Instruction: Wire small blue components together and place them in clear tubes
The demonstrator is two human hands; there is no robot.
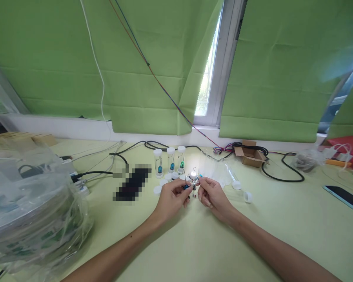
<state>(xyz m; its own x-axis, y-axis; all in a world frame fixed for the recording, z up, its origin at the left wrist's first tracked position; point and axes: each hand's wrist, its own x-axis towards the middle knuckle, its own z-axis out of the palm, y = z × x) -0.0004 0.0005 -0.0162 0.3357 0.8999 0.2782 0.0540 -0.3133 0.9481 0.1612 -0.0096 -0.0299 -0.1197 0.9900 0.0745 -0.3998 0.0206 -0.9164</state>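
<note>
Forearms [129, 241] converge from near left and right, left grip [173, 194] pinching a blue part [186, 187], right grip [214, 194] a blue-tipped piece [200, 176], 3 capped tubes [170, 159] standing far left.

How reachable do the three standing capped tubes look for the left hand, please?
Probably yes: the tubes stand just beyond the left hand, with low white caps between, though it seems to hold a small blue part.

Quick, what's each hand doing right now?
Left hand: closed, holding a small blue part.
Right hand: closed, pinching something turquoise, too small to identify.
</note>
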